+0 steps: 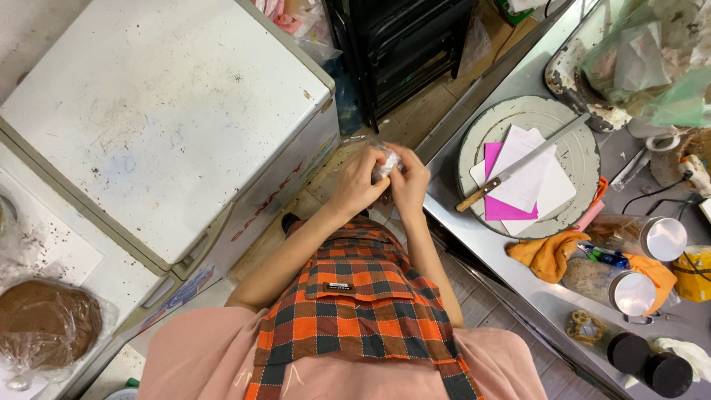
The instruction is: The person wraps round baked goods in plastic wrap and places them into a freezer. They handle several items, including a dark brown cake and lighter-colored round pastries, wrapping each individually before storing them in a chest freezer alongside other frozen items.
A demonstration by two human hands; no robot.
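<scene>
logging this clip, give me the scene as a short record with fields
setting: narrow kitchen space, seen from above
left hand: closed round a small clear-wrapped lump, shared with the other hand
right hand: fingers on the same lump
clothing: orange checked apron
left side: white chest freezer
right side: metal counter with a round white board
on the board: long knife, pink and white papers
also on the counter: orange cloth, lidded jars
</scene>
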